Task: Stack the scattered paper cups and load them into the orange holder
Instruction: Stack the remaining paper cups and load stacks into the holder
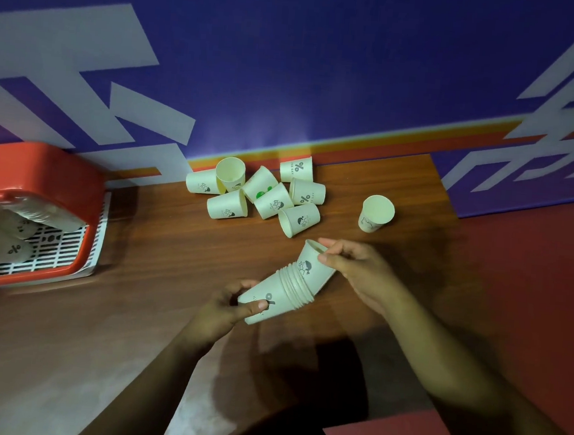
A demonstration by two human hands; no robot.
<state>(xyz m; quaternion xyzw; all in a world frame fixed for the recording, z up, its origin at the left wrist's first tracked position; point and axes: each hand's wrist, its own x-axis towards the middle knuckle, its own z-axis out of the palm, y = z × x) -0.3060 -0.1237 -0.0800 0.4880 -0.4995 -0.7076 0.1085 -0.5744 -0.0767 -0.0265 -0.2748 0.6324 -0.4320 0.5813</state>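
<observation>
Paper cups [13, 226] lie stacked in orange holder [42, 170], far left. Over desk [135, 291], left hand [223, 306] fingers curl round stack [281, 294] base; right hand [360, 271] fingers pinch tilted top cup [312, 265] rim. I judge them light, crushable: hold walls gently.

left hand [229, 303] grips cup stack [274, 297] | right hand [353, 269] pinches top cup [312, 265] | loose cups [263, 191] beyond

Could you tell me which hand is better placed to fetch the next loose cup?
Probably the right. The right hand pinches the rim of the top cup, nearest the loose cups; the left hand grips the base of the stack, supporting it.
</observation>
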